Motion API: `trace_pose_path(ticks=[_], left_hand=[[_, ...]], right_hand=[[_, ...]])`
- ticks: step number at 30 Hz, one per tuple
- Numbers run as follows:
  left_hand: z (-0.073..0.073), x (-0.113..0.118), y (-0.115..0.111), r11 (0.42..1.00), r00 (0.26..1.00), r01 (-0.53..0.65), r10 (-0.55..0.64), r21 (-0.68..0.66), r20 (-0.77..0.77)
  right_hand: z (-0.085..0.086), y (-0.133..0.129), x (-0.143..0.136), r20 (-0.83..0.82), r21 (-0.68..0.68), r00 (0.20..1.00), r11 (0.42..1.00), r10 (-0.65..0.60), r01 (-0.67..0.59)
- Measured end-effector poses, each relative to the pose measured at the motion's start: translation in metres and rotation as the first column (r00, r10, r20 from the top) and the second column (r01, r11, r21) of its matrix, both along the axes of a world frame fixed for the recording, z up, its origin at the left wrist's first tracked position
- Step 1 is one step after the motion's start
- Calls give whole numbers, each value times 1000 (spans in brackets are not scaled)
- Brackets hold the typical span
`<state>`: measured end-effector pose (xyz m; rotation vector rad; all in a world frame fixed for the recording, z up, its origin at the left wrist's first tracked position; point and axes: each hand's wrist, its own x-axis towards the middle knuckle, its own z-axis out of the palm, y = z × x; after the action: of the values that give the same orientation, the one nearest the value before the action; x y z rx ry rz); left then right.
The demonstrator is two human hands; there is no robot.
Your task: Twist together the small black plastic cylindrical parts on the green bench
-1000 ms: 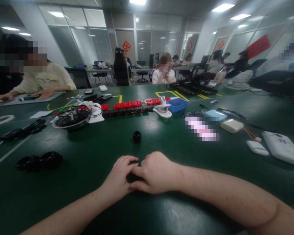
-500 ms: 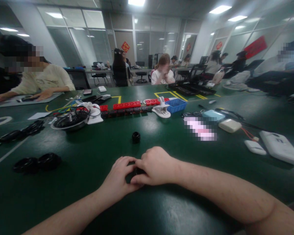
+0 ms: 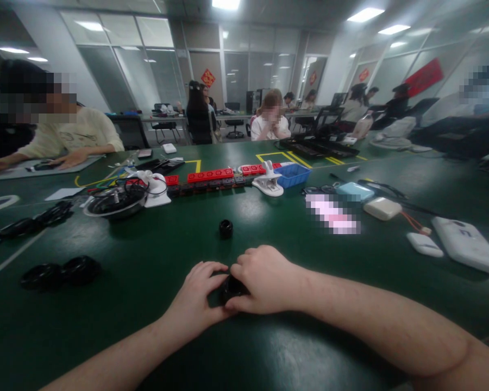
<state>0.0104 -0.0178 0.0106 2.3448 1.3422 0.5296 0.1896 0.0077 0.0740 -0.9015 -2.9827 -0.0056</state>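
A black, glossy ring-shaped part (image 3: 231, 288) sits at the near middle of the green table, partly hidden by my fingers. My left hand (image 3: 199, 293) curves round its left side, the thumb stretched along the near edge. From the right, my right hand (image 3: 264, 279) grips it with thumb and fingers; the knuckles cover its right side. Just beyond my hands stands a smaller black ring-shaped piece (image 3: 225, 228). Two larger black ring-shaped pieces (image 3: 61, 272) lie side by side on the left.
A metal bowl (image 3: 114, 205) of dark parts stands back left, beside a row of red and black blocks (image 3: 210, 176). Further right are a white clip stand (image 3: 269, 182), a blue bin (image 3: 292, 175), and a white power bank (image 3: 466, 244). A co-worker (image 3: 77, 130) sits at left.
My right hand has shifted slightly right and nearer, and more of the black ring-shaped part now shows between my hands. The other pieces lie where they were.
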Motion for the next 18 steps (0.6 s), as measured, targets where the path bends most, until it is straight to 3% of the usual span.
trace_pose_path(ticks=[8, 18], left_hand=[[-3, -3, -2, 1000, 998, -3, 4, 5, -68], [3, 1, -9, 986, 993, -112, 106, -122, -49]], right_hand=[[2, -6, 2, -54, -141, 998, 989, -38, 31], [4, -7, 1, -8, -124, 999, 992, -31, 30]])
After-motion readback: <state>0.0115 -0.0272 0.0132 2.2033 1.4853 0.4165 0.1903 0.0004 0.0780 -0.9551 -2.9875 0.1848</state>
